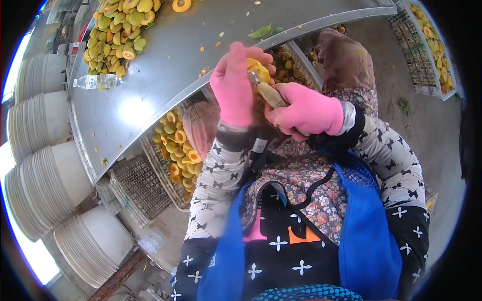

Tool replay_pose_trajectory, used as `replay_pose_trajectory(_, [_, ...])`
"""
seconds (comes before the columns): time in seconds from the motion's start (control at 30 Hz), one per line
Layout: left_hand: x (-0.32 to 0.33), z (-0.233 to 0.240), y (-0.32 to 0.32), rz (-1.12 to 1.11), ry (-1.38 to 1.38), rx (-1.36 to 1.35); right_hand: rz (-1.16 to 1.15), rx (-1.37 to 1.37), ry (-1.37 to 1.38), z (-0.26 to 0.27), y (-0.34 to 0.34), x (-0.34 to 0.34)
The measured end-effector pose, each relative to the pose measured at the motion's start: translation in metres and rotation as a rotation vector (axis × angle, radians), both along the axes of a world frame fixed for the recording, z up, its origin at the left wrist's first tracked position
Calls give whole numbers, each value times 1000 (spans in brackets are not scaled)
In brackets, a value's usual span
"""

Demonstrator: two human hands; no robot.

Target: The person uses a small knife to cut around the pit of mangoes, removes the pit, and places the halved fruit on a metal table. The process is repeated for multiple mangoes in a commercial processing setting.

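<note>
My left hand (237, 88), in a pink glove, holds a yellow stone fruit (260, 67), likely a peach, by the table's front edge. My right hand (308, 109), also in a pink glove, grips the pale, worn handle (272, 95) of a pitting tool. The tool's shiny metal end (253, 78) is against the fruit; how deep it goes cannot be seen. Below the hands, a crate holds brownish pits or fruit pieces (288, 67). To the left of my knee, halved fruit (179, 146) fills another crate.
A metal table (173, 49) bears a pile of halved fruit (116, 34), a plastic bottle (97, 81) and a green leaf (260, 31). Stacked white tubs (41, 188) line the left. An openwork crate (141, 186) stands below the table; a fruit-filled crate (421, 49) is at far right.
</note>
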State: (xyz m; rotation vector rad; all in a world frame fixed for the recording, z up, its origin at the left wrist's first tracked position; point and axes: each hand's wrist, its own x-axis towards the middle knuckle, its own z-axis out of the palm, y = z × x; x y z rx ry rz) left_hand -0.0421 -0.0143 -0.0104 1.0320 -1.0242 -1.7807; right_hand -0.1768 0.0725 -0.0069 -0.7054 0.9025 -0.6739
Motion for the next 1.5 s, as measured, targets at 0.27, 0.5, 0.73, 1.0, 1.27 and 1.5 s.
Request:
replay_pose_trajectory(0.27, [-7, -13, -5, -69, -145, -180, -5, -37, -42, -6, 4, -8])
replay_pose_trajectory(0.5, [7, 13, -11, -413, 1, -75, 62, 18, -224, -4, 8, -8])
replay_pose_trajectory(0.73, [154, 55, -49, -508, -498, -229, 385, -701, 958, -40, 26, -26])
replay_pose_trajectory(1.0, [220, 38, -27, 110, -370, -200, 478, -900, 1044, 4, -13, -23])
replay_pose_trajectory(1.27, [100, 10, -12, -622, -299, -35, 421, -1077, 1174, 16, -40, -1])
replay_pose_trajectory(1.5, [126, -20, -20, -626, -706, -767, 582, -1135, 1207, 19, -43, -27])
